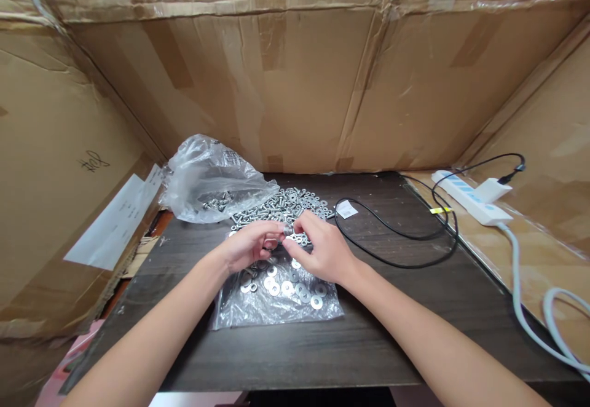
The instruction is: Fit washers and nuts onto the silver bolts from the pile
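Note:
Over the plastic bag of hardware, my left hand [249, 246] and my right hand [326, 248] meet fingertip to fingertip. Between them is a small metal bolt [288, 230], pinched from both sides; fingers cover much of it, so any nut or washer on it is hard to tell. Just behind the hands lies a pile of loose bolts and nuts [271, 205]. Flat washers [287, 288] are scattered below the hands on a clear plastic bag [276, 317], with a few bolts and a nut [253, 287] near my left wrist.
A crumpled clear bag [198, 170] holding more bolts stands at the back left. A black cable [396, 264] loops on the dark table [369, 339], near a small white label [346, 209]. A power strip [474, 201] lies right. Cardboard walls [299, 87] enclose the table's back and sides.

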{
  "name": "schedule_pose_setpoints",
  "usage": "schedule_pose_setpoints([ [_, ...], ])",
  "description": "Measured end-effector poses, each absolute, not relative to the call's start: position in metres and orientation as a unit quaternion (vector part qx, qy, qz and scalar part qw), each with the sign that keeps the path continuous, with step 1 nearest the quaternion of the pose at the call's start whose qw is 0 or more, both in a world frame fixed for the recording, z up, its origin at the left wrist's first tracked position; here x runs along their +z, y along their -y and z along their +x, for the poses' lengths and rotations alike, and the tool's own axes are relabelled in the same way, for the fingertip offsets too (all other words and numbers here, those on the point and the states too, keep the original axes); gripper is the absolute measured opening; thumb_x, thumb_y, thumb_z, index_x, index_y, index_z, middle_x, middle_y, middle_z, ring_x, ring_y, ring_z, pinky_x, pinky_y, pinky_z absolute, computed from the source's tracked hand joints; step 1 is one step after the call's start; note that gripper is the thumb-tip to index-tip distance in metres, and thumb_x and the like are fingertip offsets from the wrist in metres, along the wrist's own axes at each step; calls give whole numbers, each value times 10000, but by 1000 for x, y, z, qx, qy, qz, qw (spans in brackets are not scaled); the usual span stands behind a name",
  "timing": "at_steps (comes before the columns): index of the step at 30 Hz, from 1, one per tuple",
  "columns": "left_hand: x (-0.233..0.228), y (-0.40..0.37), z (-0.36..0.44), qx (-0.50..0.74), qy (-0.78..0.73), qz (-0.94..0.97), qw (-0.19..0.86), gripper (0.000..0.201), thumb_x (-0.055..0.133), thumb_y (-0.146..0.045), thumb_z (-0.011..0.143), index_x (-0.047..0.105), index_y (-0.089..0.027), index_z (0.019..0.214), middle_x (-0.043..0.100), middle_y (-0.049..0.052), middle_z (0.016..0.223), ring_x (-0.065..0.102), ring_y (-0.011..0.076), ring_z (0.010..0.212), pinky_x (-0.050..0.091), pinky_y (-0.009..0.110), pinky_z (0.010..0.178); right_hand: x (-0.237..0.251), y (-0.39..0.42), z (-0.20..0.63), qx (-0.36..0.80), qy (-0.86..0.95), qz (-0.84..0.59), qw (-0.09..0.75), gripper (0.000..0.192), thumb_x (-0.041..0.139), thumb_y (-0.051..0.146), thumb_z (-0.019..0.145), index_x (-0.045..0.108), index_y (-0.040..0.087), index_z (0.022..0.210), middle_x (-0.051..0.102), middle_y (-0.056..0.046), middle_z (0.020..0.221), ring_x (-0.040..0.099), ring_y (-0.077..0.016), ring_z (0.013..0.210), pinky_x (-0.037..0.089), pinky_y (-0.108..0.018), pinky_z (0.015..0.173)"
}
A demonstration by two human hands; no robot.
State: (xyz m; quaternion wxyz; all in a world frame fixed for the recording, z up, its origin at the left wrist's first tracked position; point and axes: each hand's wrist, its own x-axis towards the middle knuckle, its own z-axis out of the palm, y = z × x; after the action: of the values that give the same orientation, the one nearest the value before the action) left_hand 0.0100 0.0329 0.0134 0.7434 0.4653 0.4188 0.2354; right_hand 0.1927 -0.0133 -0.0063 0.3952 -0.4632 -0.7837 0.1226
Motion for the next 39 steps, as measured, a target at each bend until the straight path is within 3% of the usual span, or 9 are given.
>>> schedule_pose_setpoints([
  [3, 12, -33, 7, 166, -402, 433, 789, 343, 823, -337, 631, 575, -140, 763, 356, -70, 624, 304, 51, 535, 148, 145, 439, -8, 14, 192, 53, 819, -434, 372, 212, 494, 353, 910, 484, 190, 774, 547, -33, 749, 491, -157, 688, 339, -284, 597],
  [7, 15, -30, 8, 145, -375, 442, 802, 355, 821, -341, 643, 536, -142, 713, 347, -65, 623, 261, 49, 533, 94, 148, 429, -8, 13, 193, -12, 832, -417, 365, 276, 474, 371, 932, 481, 190, 724, 553, -34, 709, 482, -155, 664, 320, -292, 581],
  [12, 20, -28, 10, 152, -351, 494, 781, 371, 806, -406, 682, 551, -137, 687, 355, -62, 599, 257, 51, 524, 145, 156, 426, -7, 15, 193, -4, 824, -426, 375, 345, 403, 366, 982, 489, 188, 699, 540, -27, 665, 469, -148, 641, 293, -291, 576],
  [16, 14, -28, 13, 211, -355, 599, 686, 319, 739, -446, 763, 648, -150, 838, 435, -51, 614, 353, 66, 525, 299, 173, 456, -10, 16, 188, 121, 766, -479, 412, 368, 384, 367, 987, 446, 194, 668, 490, -2, 640, 439, -128, 600, 291, -274, 575],
  [21, 1, -25, 16, 318, -356, 767, 428, 198, 641, -334, 870, 675, -170, 976, 630, 2, 787, 515, 89, 607, 426, 216, 568, -18, 13, 179, 349, 632, -504, 474, 412, 362, 404, 984, 426, 198, 633, 454, 21, 590, 429, -118, 565, 315, -254, 551],
  [27, -2, -27, 7, 315, -270, 899, 135, 156, 561, -215, 920, 657, -174, 1036, 666, 15, 836, 546, 90, 594, 447, 241, 609, -19, 9, 174, 578, 472, -521, 414, 470, 378, 463, 950, 393, 210, 555, 343, 60, 447, 354, -87, 388, 264, -217, 385],
  [39, -1, -26, 5, 288, -237, 928, 14, 217, 491, -205, 972, 679, -194, 1081, 739, 47, 995, 680, 129, 772, 497, 236, 641, -14, 8, 175, 711, 344, -480, 382, 386, 405, 420, 891, 350, 219, 565, 317, 76, 425, 348, -71, 337, 260, -173, 300],
])
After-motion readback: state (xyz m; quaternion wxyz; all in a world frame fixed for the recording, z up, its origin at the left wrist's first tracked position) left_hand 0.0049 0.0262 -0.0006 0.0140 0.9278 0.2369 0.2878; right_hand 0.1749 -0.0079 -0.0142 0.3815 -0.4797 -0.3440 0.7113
